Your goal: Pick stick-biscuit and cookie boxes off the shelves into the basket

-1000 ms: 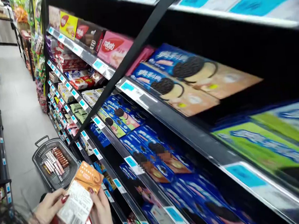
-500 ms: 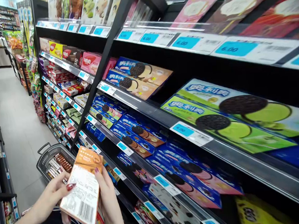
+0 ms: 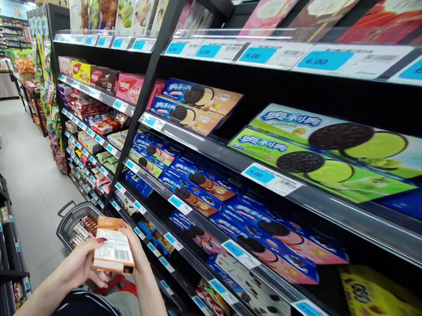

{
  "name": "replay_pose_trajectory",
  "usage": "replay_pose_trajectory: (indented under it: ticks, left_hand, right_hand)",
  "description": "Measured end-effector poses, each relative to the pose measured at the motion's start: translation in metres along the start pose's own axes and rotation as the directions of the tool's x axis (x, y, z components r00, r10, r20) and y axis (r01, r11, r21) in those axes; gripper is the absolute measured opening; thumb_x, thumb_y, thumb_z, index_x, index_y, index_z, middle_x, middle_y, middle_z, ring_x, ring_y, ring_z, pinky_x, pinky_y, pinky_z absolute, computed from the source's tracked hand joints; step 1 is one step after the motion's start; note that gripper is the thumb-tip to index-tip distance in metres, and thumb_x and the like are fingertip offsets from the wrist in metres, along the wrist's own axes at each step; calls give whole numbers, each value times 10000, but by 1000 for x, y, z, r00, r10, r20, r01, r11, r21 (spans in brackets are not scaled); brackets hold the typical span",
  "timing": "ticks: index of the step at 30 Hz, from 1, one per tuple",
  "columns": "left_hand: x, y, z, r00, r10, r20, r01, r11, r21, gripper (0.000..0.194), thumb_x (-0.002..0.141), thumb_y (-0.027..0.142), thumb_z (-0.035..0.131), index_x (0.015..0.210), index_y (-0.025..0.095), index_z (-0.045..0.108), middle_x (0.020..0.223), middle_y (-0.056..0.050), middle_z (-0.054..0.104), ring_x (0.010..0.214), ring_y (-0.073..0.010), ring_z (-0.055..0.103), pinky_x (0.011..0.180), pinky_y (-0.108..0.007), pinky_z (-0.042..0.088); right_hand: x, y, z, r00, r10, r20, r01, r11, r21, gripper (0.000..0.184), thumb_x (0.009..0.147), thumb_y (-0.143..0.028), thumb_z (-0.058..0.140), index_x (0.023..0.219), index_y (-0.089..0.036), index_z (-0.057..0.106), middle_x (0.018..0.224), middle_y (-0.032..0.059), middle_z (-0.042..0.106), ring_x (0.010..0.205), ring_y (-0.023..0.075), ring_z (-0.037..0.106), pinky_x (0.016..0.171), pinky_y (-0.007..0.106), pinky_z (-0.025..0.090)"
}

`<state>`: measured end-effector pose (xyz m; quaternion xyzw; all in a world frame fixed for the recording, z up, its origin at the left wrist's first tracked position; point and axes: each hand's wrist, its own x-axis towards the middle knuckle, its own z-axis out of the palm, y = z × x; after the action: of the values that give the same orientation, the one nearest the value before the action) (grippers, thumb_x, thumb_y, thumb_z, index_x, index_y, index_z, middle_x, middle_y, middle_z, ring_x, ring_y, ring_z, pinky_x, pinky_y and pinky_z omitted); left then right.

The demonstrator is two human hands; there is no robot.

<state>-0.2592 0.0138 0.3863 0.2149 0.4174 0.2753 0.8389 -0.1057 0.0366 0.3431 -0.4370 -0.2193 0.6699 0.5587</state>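
A small orange and white snack box with a barcode and printed text is held in front of my body. My left hand grips its left side, thumb on the printed face and fingers beneath. On the other side, my right hand is wrapped along the box's right edge. The box tilts so that its near end, with a dark patch at the corner, shows. Just beyond it is a dark grey shopping basket with brown and white wrapped packs inside.
Slanted shelves on the right hold green cookie boxes, blue and pink cookie boxes and a yellow bag. A shelf edge with price labels runs close to my right arm. The tiled aisle floor stretches ahead, with racks on its left.
Both hands have drawn the box slightly left and tipped it, so its near end now shows. The printed face looks shorter. My view has shifted slightly.
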Motion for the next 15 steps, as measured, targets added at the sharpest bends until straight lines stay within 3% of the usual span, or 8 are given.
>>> replay_pose_trajectory:
  ticks: [3,5,8,10,13,15]
  left_hand:
    - [-7,-7,5,978,203,49,-208,938,277,740,852,417,596,1434,141,231,715,-61,692,426,-182,603,411,-273,520]
    - [-12,-12,12,956,286,60,-281,848,449,798,839,489,613,1448,180,201,741,-41,683,455,-178,606,440,-270,514]
    - [-17,-18,22,908,413,74,-348,643,682,769,872,519,564,1473,186,219,683,11,625,502,-145,563,495,-233,460]
    - [-17,-22,25,878,465,113,-378,529,760,790,890,537,527,1506,176,190,603,48,557,493,-132,507,508,-218,406]
    - [-16,-24,21,881,453,139,-385,514,767,767,915,555,475,1518,184,180,619,58,532,475,-122,487,513,-216,402]
    - [-15,-23,16,896,425,127,-363,538,761,710,925,551,462,1495,188,245,671,41,560,485,-125,525,533,-220,438]
  right_hand:
    - [-1,-5,6,994,-84,-66,92,986,137,417,623,-317,687,1034,-254,667,1052,2,722,1003,222,662,857,320,519]
    - [-1,-5,11,989,-130,-63,142,962,232,347,648,-332,679,987,-254,668,1027,-6,714,999,209,654,861,313,525]
    - [-4,2,18,995,-97,25,81,927,367,165,720,-388,638,751,-226,640,759,0,665,672,152,619,648,274,548]
    - [-6,9,18,994,-84,73,43,898,438,158,712,-362,663,691,-215,611,642,-30,569,458,75,438,465,190,457]
    - [-7,16,16,986,-162,25,130,867,481,163,662,-274,713,798,-227,634,638,-65,483,402,38,238,366,139,306]
    - [-5,15,12,982,-188,-10,176,903,392,203,691,-312,694,876,-239,651,627,-66,467,404,54,250,377,160,315]
